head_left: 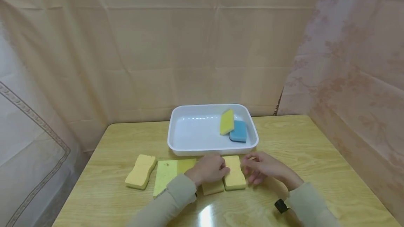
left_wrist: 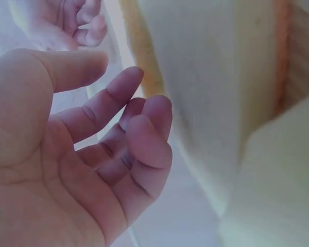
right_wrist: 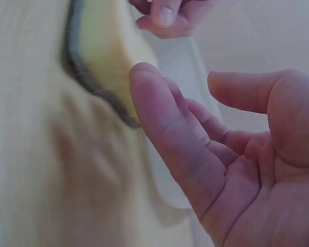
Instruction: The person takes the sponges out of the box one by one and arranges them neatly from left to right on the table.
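Observation:
My left hand (head_left: 209,168) hovers over the row of sponges, its fingers loosely bent and nothing in them, as the left wrist view shows. Beneath it a tan sponge (head_left: 213,187) is partly covered. Between the two hands lies a yellow sponge (head_left: 234,174) with a dark underside layer visible in the right wrist view. Just right of that sponge is my right hand (head_left: 266,167), fingers relaxed around bare air and fingertips close to its edge. Left of my left hand are a pale yellow-green sponge (head_left: 165,175) and a darker yellow one (head_left: 185,165), side by side.
A white tray (head_left: 192,132) stands behind the sponges. Inside, at its right, a yellow sponge (head_left: 227,122) leans on a blue sponge (head_left: 238,131). A wavy-edged yellow sponge (head_left: 141,171) lies at the left on the wooden table (head_left: 110,171). Cloth curtains (head_left: 195,45) hang behind.

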Demonstrator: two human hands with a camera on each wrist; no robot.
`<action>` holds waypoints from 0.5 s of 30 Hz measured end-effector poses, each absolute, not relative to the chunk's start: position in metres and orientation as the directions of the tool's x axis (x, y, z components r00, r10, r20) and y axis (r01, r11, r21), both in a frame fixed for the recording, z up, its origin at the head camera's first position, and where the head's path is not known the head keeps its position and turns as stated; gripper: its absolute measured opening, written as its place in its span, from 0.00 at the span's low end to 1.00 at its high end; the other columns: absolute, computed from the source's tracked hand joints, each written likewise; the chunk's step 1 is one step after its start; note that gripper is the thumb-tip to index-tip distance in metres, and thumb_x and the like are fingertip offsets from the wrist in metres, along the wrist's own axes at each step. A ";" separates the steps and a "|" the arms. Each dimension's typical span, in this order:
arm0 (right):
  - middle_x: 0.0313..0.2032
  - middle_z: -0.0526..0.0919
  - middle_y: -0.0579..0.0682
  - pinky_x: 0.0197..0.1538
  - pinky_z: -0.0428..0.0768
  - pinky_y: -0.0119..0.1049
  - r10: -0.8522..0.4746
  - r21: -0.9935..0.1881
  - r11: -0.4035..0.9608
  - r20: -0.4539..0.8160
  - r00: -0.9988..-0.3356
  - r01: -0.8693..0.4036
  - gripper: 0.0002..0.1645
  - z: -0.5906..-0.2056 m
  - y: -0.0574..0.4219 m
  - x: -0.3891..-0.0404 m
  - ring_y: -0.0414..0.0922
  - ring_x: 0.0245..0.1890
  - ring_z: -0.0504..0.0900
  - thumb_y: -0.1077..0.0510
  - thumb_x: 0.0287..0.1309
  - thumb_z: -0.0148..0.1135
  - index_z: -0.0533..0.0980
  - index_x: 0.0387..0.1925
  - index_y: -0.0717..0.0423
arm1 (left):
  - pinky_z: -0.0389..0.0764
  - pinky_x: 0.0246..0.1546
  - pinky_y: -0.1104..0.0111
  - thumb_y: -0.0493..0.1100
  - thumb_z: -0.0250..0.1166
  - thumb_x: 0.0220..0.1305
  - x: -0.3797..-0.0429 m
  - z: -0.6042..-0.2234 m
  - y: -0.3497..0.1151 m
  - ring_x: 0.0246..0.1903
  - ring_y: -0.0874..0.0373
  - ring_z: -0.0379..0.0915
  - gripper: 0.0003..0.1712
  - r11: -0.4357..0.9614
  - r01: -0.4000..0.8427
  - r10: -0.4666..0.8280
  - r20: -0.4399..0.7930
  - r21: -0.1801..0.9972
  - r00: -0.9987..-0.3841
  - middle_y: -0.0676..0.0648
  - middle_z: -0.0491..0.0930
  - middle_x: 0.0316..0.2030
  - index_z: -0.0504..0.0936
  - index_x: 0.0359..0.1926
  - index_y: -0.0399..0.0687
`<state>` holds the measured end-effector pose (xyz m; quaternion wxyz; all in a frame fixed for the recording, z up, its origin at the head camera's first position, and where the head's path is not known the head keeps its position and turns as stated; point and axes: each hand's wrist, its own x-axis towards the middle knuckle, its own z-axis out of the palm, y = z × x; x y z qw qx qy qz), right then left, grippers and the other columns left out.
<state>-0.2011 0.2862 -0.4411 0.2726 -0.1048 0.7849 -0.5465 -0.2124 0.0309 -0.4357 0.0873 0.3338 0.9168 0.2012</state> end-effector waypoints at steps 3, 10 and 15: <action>0.40 0.83 0.61 0.34 0.88 0.47 -0.469 -0.921 0.375 -0.284 -0.836 0.103 0.27 -0.431 0.288 -0.205 0.54 0.32 0.87 0.48 0.77 0.53 0.68 0.59 0.70 | 0.70 0.22 0.75 0.48 0.65 0.70 -0.214 -0.427 0.031 0.19 0.66 0.67 0.16 0.687 0.597 0.664 -0.025 0.415 -0.747 0.59 0.72 0.17 0.80 0.23 0.53; 0.44 0.82 0.62 0.38 0.88 0.49 -0.448 -0.915 0.395 -0.274 -0.851 0.087 0.32 -0.411 0.286 -0.222 0.55 0.36 0.87 0.47 0.75 0.56 0.69 0.63 0.71 | 0.70 0.26 0.72 0.49 0.64 0.71 -0.225 -0.407 0.029 0.23 0.65 0.67 0.14 0.704 0.610 0.662 -0.023 0.365 -0.750 0.59 0.72 0.21 0.81 0.26 0.53; 0.48 0.83 0.63 0.40 0.87 0.49 -0.431 -0.907 0.414 -0.268 -0.862 0.075 0.33 -0.397 0.283 -0.236 0.55 0.39 0.87 0.48 0.75 0.56 0.68 0.65 0.71 | 0.71 0.25 0.71 0.50 0.63 0.71 -0.242 -0.390 0.027 0.22 0.64 0.69 0.13 0.715 0.595 0.657 -0.063 0.366 -0.751 0.58 0.75 0.22 0.82 0.28 0.52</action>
